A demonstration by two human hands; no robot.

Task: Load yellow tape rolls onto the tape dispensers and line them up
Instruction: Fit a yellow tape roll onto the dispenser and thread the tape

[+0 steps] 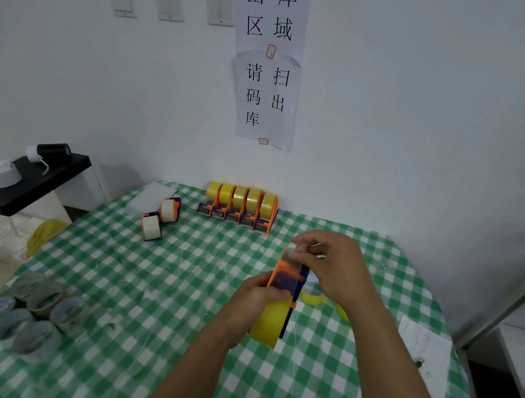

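- The left hand (253, 305) is curled round the lower part of an orange and blue dispenser (287, 281), holding it up off the table, near the right of the middle.
- The right hand (336, 270) reaches over from the right, and its thumb and fingertips pinch the top end of that dispenser; whether they have the tape end I cannot tell.
- A yellow roll (267, 325) sits on the held dispenser, at its near end, just below the left hand.
- Loose yellow rolls (314, 297) lie on the table just behind the right wrist, partly hidden by it.
- A row of five dispensers (240, 209), each with yellow tape, stands side by side at the far edge, against the wall.
- Two more dispensers (169, 209) with pale rolls lie left of the row, apart from it.
- A cluster of grey rolls (27, 309) sits at the near left corner.
- A printed sheet (424, 344) lies at the right edge.
- A green and white checked cloth (136, 282) covers the table.
- A black side table (19, 189) stands off to the left.
- Paper signs (272, 26) hang on the far wall.
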